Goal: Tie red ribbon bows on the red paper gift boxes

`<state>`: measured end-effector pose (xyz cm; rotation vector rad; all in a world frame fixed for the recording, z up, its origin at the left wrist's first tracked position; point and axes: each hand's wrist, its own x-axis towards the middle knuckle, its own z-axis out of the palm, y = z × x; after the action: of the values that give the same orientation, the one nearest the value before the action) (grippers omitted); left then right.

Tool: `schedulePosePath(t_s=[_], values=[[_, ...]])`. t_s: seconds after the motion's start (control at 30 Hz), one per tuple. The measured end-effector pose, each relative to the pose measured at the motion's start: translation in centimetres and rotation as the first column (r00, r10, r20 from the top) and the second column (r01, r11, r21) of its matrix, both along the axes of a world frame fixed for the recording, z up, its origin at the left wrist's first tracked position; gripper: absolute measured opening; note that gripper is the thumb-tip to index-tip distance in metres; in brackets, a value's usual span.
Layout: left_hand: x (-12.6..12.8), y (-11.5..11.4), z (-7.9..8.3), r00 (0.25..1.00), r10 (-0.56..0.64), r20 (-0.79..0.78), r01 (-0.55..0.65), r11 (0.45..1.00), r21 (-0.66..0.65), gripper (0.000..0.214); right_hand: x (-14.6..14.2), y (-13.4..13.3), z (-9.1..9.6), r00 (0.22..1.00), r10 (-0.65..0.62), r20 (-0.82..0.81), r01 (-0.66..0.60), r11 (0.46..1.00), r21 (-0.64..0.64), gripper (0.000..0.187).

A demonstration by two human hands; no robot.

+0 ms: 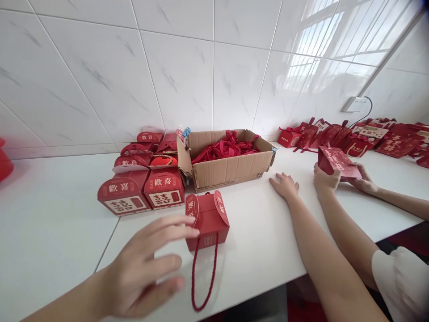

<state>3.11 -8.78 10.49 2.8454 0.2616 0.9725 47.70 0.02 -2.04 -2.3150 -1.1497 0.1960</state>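
Observation:
A red gift box (208, 219) with white lettering stands closed on the table, its dark red rope handle (214, 273) hanging forward in a loop onto the tabletop. My left hand (147, 264) hovers at its left side, fingers spread and slightly blurred. Its fingertips overlap the box's left edge in the view; whether they touch, I cannot tell. Over to the right, my right hand (286, 185) lies palm down on the white table with nothing in it, near the right end of an open cardboard carton (231, 172).
Red ribbons (228, 150) fill the carton. Several similar red boxes (125, 192) stand in rows at the left. A co-worker's hands (328, 179) hold a red box (338, 163) at the right. More red packages (395, 138) line the tiled wall. A red object (5, 161) shows at the left edge.

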Motion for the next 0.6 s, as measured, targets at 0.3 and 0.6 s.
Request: schedulePosePath(t_s=[0.3, 0.6], values=[[1.5, 5.5, -6.0, 0.973, 0.228, 0.037, -0.190, 0.881, -0.433, 0.088, -2.3, -1.0, 5.1, 0.969, -0.235, -0.078, 0.233, 0.756, 0.611, 0.038], [1.8, 6.0, -10.0, 0.962, 0.190, 0.196, 0.021, 0.664, -0.747, 0.106, -10.4, 3.9, 14.5, 0.878, 0.440, 0.188, -0.473, 0.737, 0.483, 0.017]])
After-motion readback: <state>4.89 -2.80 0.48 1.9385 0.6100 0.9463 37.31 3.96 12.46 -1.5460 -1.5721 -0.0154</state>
